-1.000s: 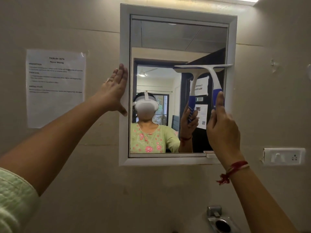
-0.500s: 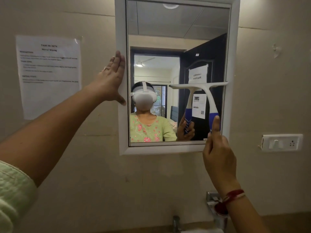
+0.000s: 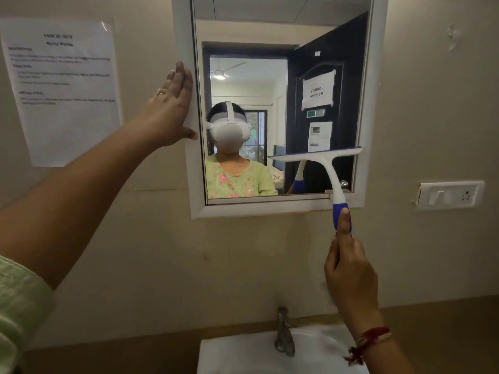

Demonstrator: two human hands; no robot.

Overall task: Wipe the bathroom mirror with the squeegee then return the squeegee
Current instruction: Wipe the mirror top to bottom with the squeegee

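Note:
A white-framed mirror [image 3: 366, 103] hangs on the beige wall. The squeegee [image 3: 324, 161] is white with a blue grip, and its blade lies level against the lower right part of the glass. My right hand [image 3: 349, 276] is wrapped around the blue grip below the mirror's bottom edge, thumb pointing up along the handle. My left hand [image 3: 168, 112] rests flat with fingers extended on the left side of the frame. The glass reflects a person with a headset and a dark door.
A white sink [image 3: 243, 354] with a metal tap [image 3: 283, 333] sits directly below. A paper sheet [image 3: 62, 90] is taped to the wall at left. A white switch plate [image 3: 449, 195] is mounted right of the mirror. A brown ledge runs along the wall behind the sink.
My right hand has drawn the squeegee down the right side of the glass, from near the upper part to the lower part. The view has tilted down, bringing the sink into sight.

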